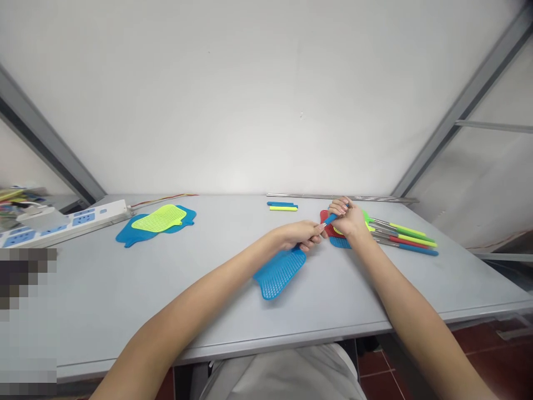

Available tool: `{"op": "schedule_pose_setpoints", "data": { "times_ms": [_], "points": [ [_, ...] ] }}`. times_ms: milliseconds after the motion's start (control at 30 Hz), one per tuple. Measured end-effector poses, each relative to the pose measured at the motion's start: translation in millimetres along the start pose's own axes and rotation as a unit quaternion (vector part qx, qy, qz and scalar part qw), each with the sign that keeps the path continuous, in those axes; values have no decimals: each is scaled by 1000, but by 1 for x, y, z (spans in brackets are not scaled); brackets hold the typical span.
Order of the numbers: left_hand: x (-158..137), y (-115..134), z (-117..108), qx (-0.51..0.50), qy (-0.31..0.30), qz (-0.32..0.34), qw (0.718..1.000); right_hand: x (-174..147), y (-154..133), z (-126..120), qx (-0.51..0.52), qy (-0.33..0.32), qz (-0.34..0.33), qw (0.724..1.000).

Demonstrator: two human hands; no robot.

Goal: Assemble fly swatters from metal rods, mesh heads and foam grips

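A blue fly swatter (281,273) is held at a slant above the table, its perforated head toward me. My left hand (306,234) is closed round its neck, where a bit of metal rod shows. Farther right, my right hand (346,215) wraps round the blue handle grip (330,219) at the other end. Just beyond that hand lies a pile of fly swatters with red, blue and green heads (341,243); their metal rods and coloured handles (412,239) point right. My right hand and forearm partly hide the pile.
Blue and yellow-green loose swatter heads (159,218) lie at the left. Blue and yellow handle grips (283,206) lie at the back middle, near thin metal rods (375,198) along the wall. A white power strip (100,214) with a cable stands far left. The table's front edge (233,350) is near me.
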State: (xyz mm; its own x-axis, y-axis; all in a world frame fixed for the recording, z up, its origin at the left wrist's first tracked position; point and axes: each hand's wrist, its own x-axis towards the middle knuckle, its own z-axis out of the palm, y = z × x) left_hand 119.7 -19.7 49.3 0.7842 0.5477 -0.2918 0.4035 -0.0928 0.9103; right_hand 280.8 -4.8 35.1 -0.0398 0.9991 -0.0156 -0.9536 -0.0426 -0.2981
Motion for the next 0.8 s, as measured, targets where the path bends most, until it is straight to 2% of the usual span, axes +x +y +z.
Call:
{"op": "schedule_pose_setpoints", "data": {
  "times_ms": [67, 133, 333, 533, 800],
  "points": [
    [3, -4, 0, 115, 84, -5, 990, 2, -1, 1, -51, 61, 19, 997],
    [7, -9, 2, 176, 131, -8, 976, 5, -1, 0, -78, 105, 19, 991],
    [8, -21, 19, 324, 261, -4, 909, 9, 8, -7, -76, 114, -16, 990],
    [3, -21, 30, 405, 283, -9, 869, 5, 12, -10, -53, 88, -34, 994],
    [-2, -19, 23, 449, 264, 3, 854, 1, 19, -9, -32, 43, -52, 997]
  ]
}}
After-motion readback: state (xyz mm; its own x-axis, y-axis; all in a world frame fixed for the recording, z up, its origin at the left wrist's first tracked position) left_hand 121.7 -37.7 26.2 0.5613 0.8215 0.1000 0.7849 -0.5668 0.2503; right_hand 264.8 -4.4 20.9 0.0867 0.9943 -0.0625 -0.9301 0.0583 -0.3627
